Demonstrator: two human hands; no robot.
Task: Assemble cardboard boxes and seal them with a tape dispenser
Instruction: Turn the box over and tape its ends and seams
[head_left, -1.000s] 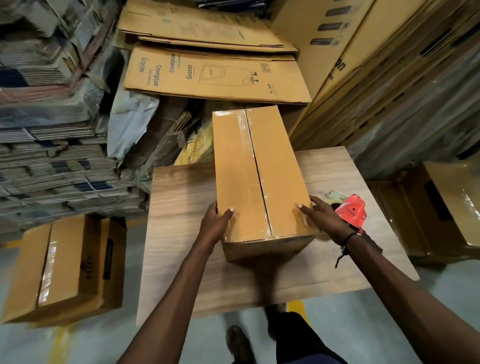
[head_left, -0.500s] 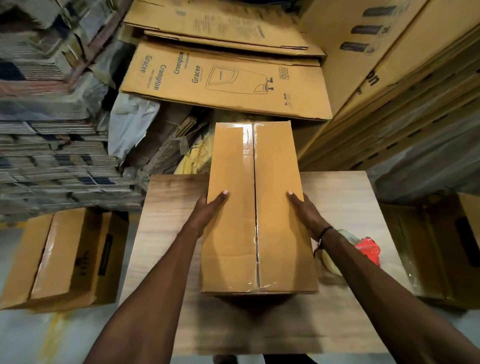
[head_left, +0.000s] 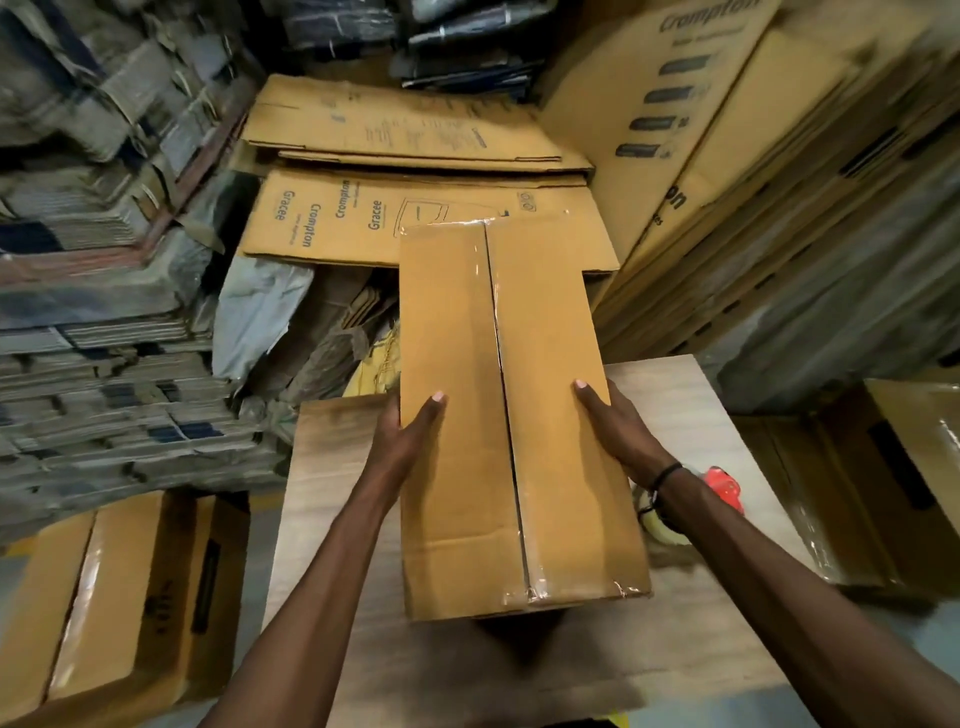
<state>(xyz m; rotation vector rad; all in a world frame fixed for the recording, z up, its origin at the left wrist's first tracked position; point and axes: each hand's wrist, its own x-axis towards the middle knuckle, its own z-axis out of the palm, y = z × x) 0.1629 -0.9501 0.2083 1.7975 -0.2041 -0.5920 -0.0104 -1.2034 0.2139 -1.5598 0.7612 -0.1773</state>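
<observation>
A long brown cardboard box (head_left: 462, 467) with clear tape along its centre seam hangs above the wooden table (head_left: 332, 467), its near end casting a shadow on the tabletop. My left hand (head_left: 408, 436) grips its left side with the thumb on top. On the opposite side my right hand (head_left: 618, 436) holds it the same way. The red tape dispenser (head_left: 722, 486), with its tape roll, lies on the table just behind my right wrist, partly hidden by it.
Taped boxes stand on the floor at the left (head_left: 119, 597) and the right (head_left: 883, 483) of the table. Flat printed cartons (head_left: 332, 218) lie stacked behind it. Bundled flat cardboard fills the left wall, and large cartons lean at the right.
The box has come up off the table and nearer to me. Both hands slid from its near end to the middle of its sides, and my right hand left the dispenser's side.
</observation>
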